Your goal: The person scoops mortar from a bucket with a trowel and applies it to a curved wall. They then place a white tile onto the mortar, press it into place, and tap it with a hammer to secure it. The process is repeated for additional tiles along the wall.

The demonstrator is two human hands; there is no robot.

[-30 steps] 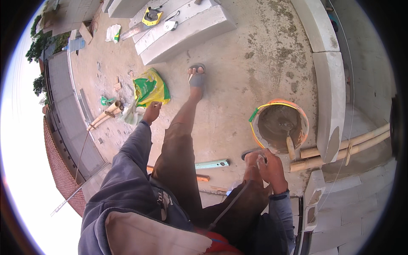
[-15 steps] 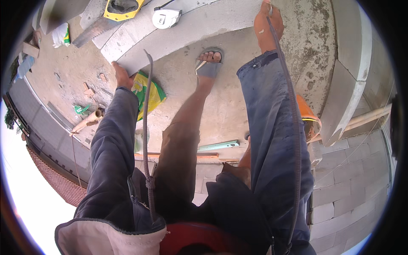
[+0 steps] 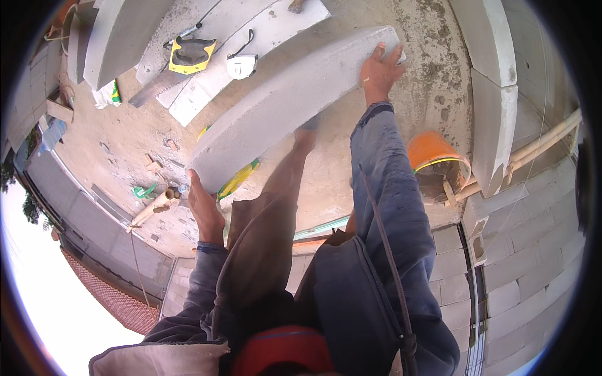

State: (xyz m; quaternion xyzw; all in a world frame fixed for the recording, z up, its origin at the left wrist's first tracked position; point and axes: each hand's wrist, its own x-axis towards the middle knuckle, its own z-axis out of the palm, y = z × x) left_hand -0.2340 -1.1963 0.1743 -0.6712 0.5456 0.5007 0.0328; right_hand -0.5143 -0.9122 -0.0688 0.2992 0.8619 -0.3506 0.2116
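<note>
Right hand [image 3: 381, 74], spread, and left hand [image 3: 205, 210] clasp a grey block [image 3: 288, 94] above concrete floor [image 3: 332, 163] near a block wall [image 3: 492, 125].

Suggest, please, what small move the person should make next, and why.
Perhaps edge the left foot back: the long, grey, rectangular concrete block between the left hand and right hand mostly hides it from this view, so clearance cannot be checked.

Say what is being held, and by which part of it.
A long grey block, by its two ends: the left hand at its left end, the right hand at its right.
</note>
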